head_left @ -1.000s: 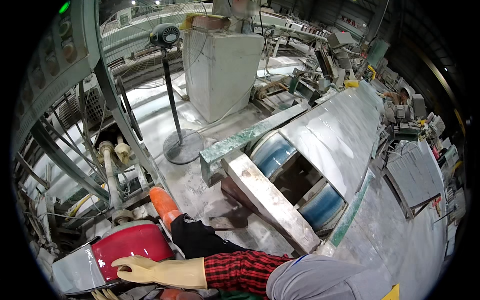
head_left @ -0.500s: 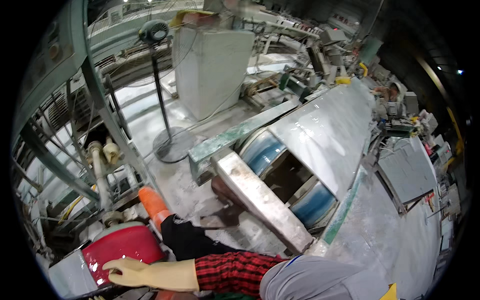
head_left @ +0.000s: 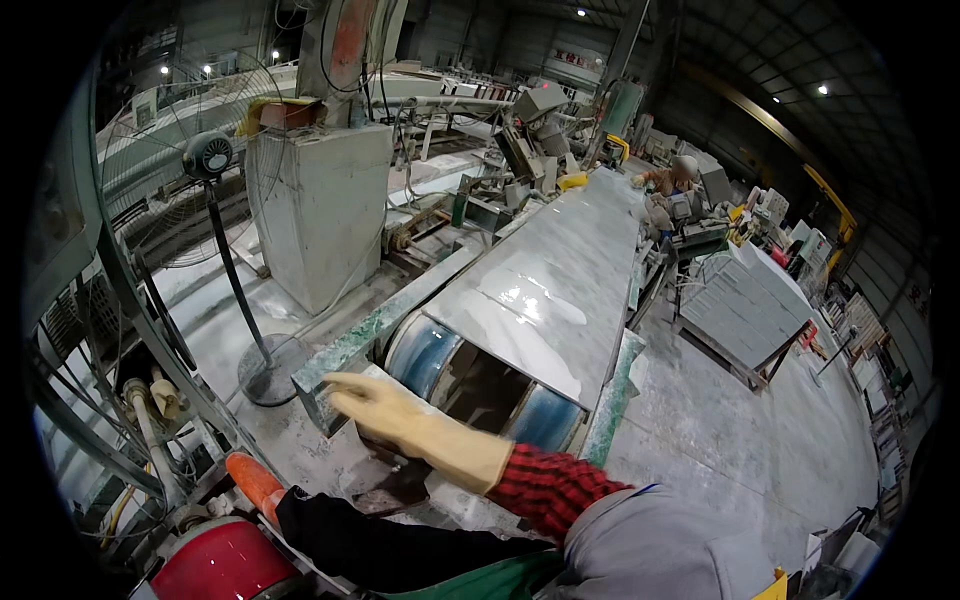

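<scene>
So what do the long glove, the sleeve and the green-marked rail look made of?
Long glove: probably rubber or latex; smooth, cream, no visible weave.
Sleeve: seems woven cloth, matte, with soft folds and red-and-black checks.
Green-marked rail: perhaps painted metal, judging by its crisp edges and patchy finish, but I can't be sure.

Tall industrial hall, with a dark ribbed ceiling [head_left: 850, 110] overhead and small ceiling lamps [head_left: 823, 90] glowing white against it. We see a grey far wall [head_left: 480, 40] in shadow, a pale sign [head_left: 578, 60] with red marks on it. Toward the right, a yellow girder [head_left: 832, 205] slants below the roof. Floor [head_left: 740, 450] pale grey, scuffed, mottled — there we note grey slabs [head_left: 745, 315] stacked on a dark frame. On our left, a large pedestal fan [head_left: 208, 155] on a round base [head_left: 275, 372], near a blocky grey plinth [head_left: 320, 215] — its faces stained.
</scene>
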Tool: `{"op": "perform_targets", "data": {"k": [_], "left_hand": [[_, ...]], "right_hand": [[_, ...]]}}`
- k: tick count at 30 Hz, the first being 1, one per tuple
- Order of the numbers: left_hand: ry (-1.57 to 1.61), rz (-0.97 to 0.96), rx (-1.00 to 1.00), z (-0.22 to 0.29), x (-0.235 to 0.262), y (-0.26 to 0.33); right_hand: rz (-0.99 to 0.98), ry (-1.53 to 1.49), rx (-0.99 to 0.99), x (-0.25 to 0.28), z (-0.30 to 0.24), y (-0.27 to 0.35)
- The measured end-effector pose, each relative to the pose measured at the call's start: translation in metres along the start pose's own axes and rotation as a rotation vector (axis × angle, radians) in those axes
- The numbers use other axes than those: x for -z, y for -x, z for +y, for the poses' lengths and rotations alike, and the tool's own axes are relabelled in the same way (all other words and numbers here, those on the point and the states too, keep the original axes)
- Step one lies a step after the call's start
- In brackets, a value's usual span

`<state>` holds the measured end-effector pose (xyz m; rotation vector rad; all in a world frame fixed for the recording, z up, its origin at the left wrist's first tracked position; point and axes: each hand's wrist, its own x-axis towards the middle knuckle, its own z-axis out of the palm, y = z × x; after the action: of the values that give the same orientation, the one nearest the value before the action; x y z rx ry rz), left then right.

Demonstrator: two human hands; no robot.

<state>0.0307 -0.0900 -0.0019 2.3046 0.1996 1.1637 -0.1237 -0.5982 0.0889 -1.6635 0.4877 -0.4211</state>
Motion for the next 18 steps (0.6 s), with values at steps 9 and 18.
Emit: {"op": "perform_targets", "data": {"k": [9, 18], "left_hand": [[0.159, -0.031, 0.017, 0.063, 0.027, 0.001], [0.160, -0.003, 0.015, 0.037, 0.027, 0.004]], "right_hand": [[0.703, 1.072, -0.255, 0.242, 0.055, 0.182], [0.673, 1.264, -0.562, 0.333, 0.182, 0.247]]}}
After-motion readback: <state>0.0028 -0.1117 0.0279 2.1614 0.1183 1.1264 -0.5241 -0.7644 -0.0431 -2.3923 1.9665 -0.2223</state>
